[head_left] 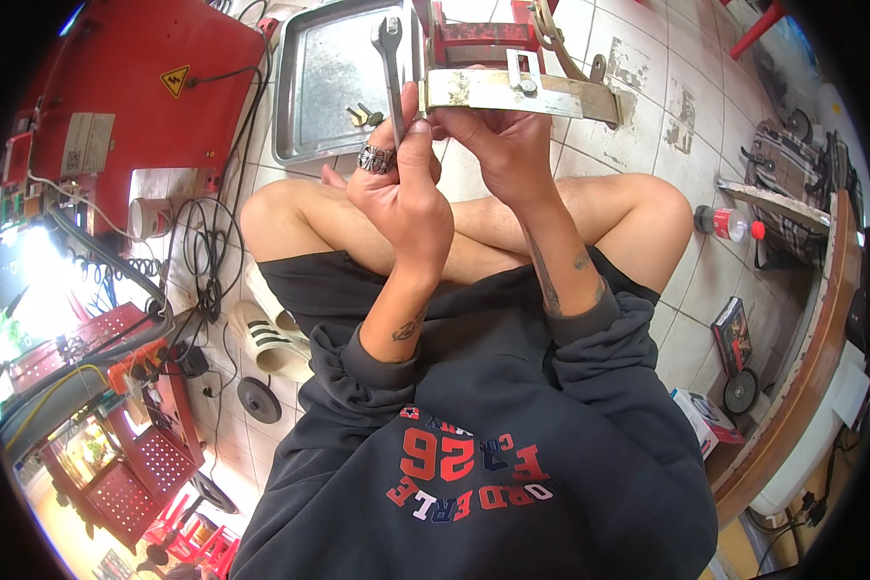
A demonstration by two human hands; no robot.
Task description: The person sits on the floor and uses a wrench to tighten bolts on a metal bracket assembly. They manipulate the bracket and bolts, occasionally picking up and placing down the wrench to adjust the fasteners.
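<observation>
My left hand [406, 198], with a chunky ring on one finger, is closed around a steel wrench [390, 68] whose head points up and away from me. Its thumb and fingertips come close to the left end of a metal bracket [575, 100]; whether they touch it I cannot tell. From below, my right hand [503, 145] grips this flat, worn bracket, and some of its fingers are hidden behind the metal. A small slotted plate [523, 72] stands up from the bracket's middle, with a bolt at its foot.
A silver metal tray [304, 87] on the tiled floor holds a few bolts [365, 115]. Beyond the bracket stands a red frame [483, 37]. A red machine [164, 68] and black cables [203, 242] lie left; a plastic bottle [728, 223] and a wooden edge [822, 333] are right.
</observation>
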